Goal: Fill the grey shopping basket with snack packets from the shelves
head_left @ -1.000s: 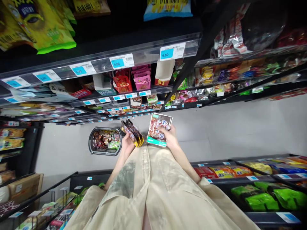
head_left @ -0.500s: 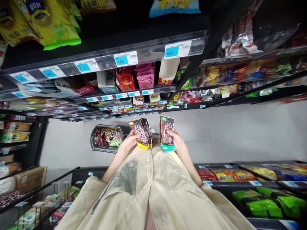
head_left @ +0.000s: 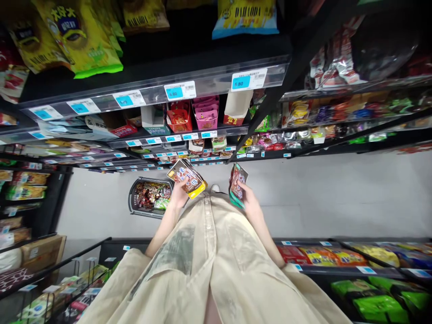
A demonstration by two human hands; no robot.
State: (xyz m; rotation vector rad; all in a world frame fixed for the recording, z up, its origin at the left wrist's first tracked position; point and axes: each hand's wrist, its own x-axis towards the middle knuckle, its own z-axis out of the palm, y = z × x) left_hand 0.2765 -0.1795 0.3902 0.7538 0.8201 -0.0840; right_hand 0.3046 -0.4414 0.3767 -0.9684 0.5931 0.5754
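My left hand (head_left: pixel 179 193) is closed around a small stack of dark snack packets with a yellow bottom edge (head_left: pixel 187 178), thumb across the front packet. These packets are tilted and partly overlap the view of a dark shopping basket (head_left: pixel 132 198) on the floor. In my right hand (head_left: pixel 249 196) are several dark snack packets with a green bottom edge (head_left: pixel 237 183), turned partly edge-on. The two bundles are apart, in front of my beige shirt (head_left: pixel 219 252). How many packets each hand has is hard to make out.
Ahead stands a shelf rack (head_left: pixel 151 94) with price tags, small snack boxes and yellow bags (head_left: pixel 91 40). More shelving (head_left: pixel 330 261) with bagged goods runs close behind me. Grey floor (head_left: pixel 303 189) lies between the racks. A cardboard box (head_left: pixel 42 254) is at the left.
My left hand has moved left and slightly up, tilting its yellow-edged packets toward the basket. The green-edged packets in my right hand have turned more edge-on. The camera view has shifted a little.
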